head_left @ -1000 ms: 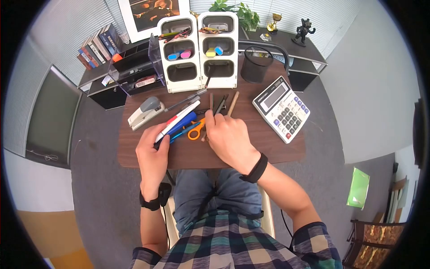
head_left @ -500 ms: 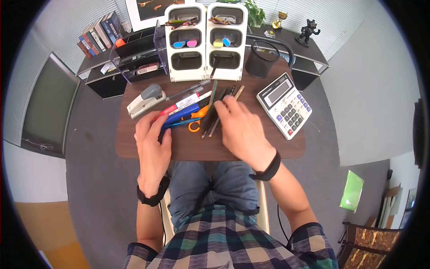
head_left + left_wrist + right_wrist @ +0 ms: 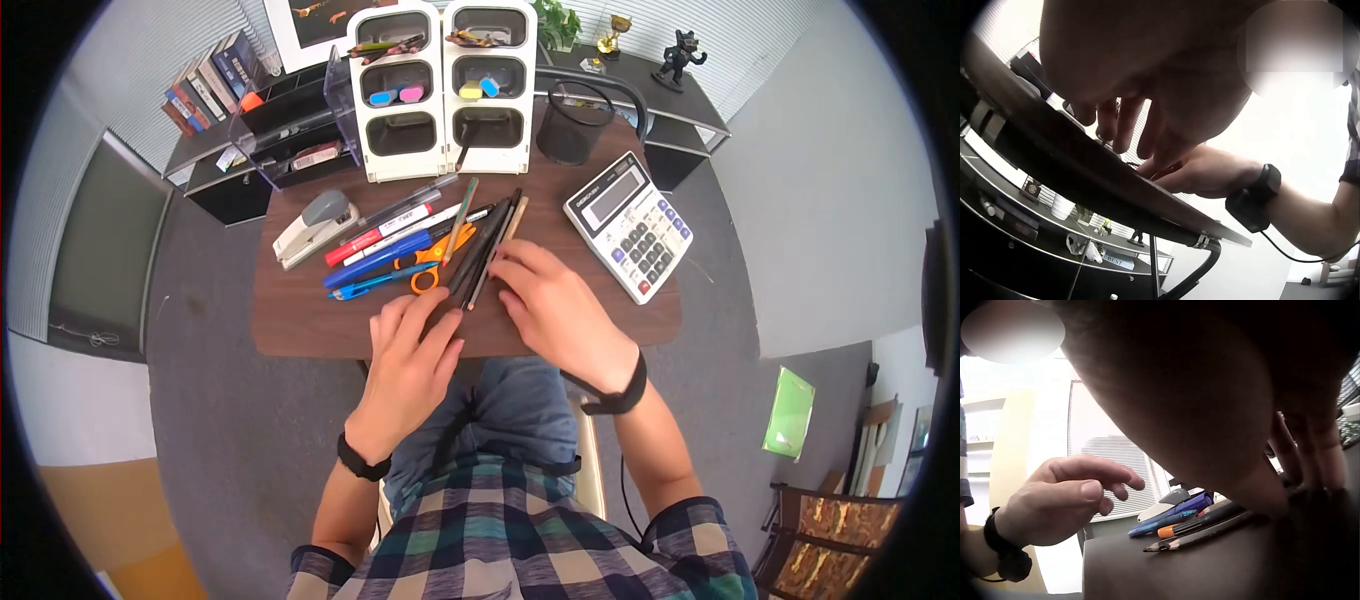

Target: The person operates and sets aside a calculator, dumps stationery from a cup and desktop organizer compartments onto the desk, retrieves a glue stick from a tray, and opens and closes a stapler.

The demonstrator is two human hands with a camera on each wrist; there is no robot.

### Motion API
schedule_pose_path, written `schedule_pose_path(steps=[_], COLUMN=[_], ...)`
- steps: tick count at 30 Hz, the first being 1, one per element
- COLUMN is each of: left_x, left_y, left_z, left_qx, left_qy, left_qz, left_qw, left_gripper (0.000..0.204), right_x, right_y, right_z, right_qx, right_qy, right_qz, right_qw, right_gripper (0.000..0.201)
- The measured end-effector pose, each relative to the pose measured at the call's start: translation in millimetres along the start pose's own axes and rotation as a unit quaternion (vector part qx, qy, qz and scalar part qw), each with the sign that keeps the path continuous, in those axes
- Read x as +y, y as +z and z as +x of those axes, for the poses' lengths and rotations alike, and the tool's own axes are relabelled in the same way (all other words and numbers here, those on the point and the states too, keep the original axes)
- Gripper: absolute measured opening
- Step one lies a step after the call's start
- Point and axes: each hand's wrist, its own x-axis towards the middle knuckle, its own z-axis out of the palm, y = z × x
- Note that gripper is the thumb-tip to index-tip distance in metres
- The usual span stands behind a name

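"Slatted blinds (image 3: 690,40) line the room behind that dark wooden desk (image 3: 320,320). What's different now?"

"Look at the left hand (image 3: 410,370), 7 o'clock on the desk. It's come off the markers (image 3: 385,257), over at 10 o'clock, and lies loosely spread with nothing held, fingertips just beside the pencils (image 3: 481,255)."

"And the right hand (image 3: 570,320)?"

"At 4 o'clock, half-open, fingertips against the pencils' side, thumb apart; I see no pinch. So both hands are at that bundle, mid-desk, slanting towards 1 o'clock. I'd judge the pencils are getting the attention, with the markers left lying together."

"What's in the containers?"

"Far side, 11 o'clock: a dark organiser (image 3: 283,140) with a small pack (image 3: 317,155). Nearer 12, the left white rack (image 3: 405,168) has coloured pencils (image 3: 392,46) up top, a blue highlighter (image 3: 383,98) and a pink highlighter (image 3: 411,93) mid-level."

"Its neighbour?"

"That right white rack (image 3: 495,162) has more pencils on top, 2 highlighters beneath, and 1 dark pencil (image 3: 462,150) leaning from the bottom pocket. At 1 o'clock, the mesh cup (image 3: 568,145); I can't make out anything inside."
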Motion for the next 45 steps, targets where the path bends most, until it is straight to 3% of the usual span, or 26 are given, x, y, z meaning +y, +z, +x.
schedule_pose_path(steps=[2,6,8,11,15,17,18,19,22,24,28,30,33,37,42,45], left_x=[-2,-10,-18,-27,-32,-37,-44,-48,-49,-24,12,21,28,36,37,39], left_y=[0,-9,-19,-25,-12,0,8,12,13,5,5,17,37,50,48,40], left_z=[3,22,43,87,139,157,163,165,163,145,98,84,69,64,57,55], left_qx=[-0.012,0.049,0.084,0.078,0.046,-0.033,-0.009,-0.01,-0.049,0.018,0.017,0.007,-0.01,-0.007,-0.041,-0.049], left_qy=[-0.013,-0.001,0.014,0.029,0.032,0.021,0.075,0.074,0.056,0.05,0.036,0.08,0.104,0.108,0.103,0.096], left_qz=[0.004,-0.017,0.008,0.018,0.031,0.019,0.037,0.037,0.078,0.104,0.132,0.104,0.082,0.027,0.015,0.012], left_qw=[1.0,0.999,0.996,0.996,0.998,0.999,0.996,0.997,0.994,0.993,0.99,0.991,0.991,0.994,0.994,0.994], left_gripper=[0.036,0.027,0.026,0.033,0.035,0.034,0.029,0.029,0.023,0.017,0.016,0.022,0.029,0.035,0.036,0.034], right_x=[-6,-5,-5,4,11,10,10,10,11,11,8,9,12,13,10,11], right_y=[-5,-3,4,18,31,29,30,30,28,28,25,23,23,22,14,5], right_z=[-11,-25,-24,-19,-16,-17,-18,-18,-18,-20,-18,-16,-22,-28,-29,-23], right_qx=[0.022,0.061,0.084,0.118,0.173,0.173,0.179,0.179,0.172,0.164,0.137,0.147,0.13,0.155,0.137,0.127], right_qy=[0.018,0.066,0.145,0.191,0.193,0.215,0.213,0.213,0.216,0.201,0.21,0.148,0.129,0.173,0.155,0.177], right_qz=[0.073,0.093,0.16,0.195,0.203,0.205,0.213,0.213,0.223,0.219,0.224,0.223,0.268,0.27,0.109,0.099], right_qw=[0.997,0.992,0.973,0.955,0.944,0.939,0.937,0.937,0.935,0.941,0.942,0.952,0.946,0.934,0.972,0.971], right_gripper=[0.032,0.034,0.027,0.017,0.009,0.008,0.009,0.009,0.008,0.012,0.025,0.036,0.041,0.037,0.032,0.033])
